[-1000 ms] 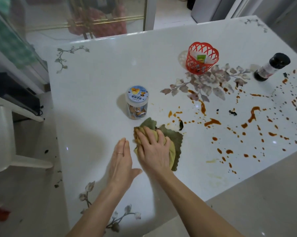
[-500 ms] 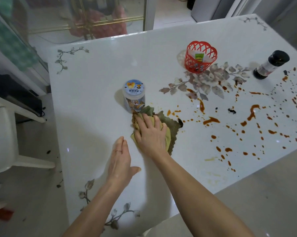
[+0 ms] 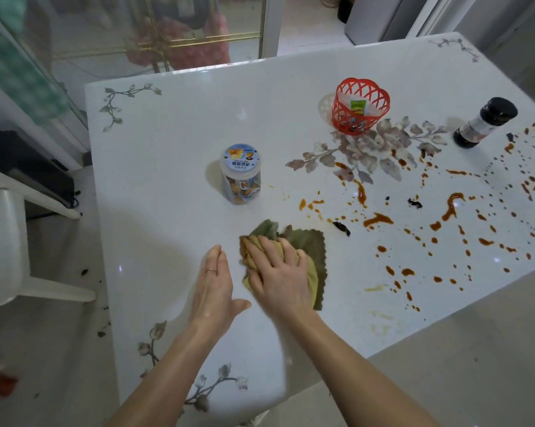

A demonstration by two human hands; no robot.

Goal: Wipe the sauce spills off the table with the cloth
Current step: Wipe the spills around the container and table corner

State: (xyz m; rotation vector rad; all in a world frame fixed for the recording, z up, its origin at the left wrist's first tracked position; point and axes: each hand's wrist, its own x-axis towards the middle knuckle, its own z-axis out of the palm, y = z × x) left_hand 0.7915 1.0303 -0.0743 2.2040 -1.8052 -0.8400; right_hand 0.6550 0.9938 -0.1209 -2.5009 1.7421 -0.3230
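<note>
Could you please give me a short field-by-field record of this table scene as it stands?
surface: white table with printed flowers
right hand: pressed flat on the cloth
cloth: green and yellow, bunched under the right hand
left hand: flat on the table beside the cloth, holding nothing
sauce spills: brown splashes to the right of the cloth, not yet wiped
other items: snack jar, red basket, dark bottle, all standing beyond the cloth

White bench (image 3: 173, 167) with grey-mauve flower print, orange-brown sauce spills (image 3: 451, 208) at three o'clock, olive-and-yellow cloth (image 3: 309, 245), red lattice basket (image 3: 360, 106)
</note>
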